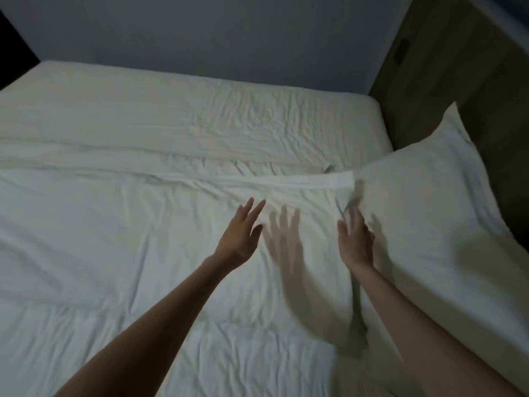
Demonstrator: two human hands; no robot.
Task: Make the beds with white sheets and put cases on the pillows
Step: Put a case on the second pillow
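Observation:
A bed fills the view, covered by a wrinkled white sheet [200,118] with a white duvet [114,253] spread over its near part. A white pillow [423,202] in a case lies at the right, tilted up against the headboard side. My left hand [242,233] hovers over the duvet with fingers straight and spread, holding nothing. My right hand [355,242] is at the pillow's left edge; a fold of white fabric rises between its thumb and fingers, and the fingertips are hidden in it.
A brown wooden headboard panel [458,67] runs along the right side. A grey wall [200,32] stands behind the bed's far edge. A dark gap shows at the top left corner.

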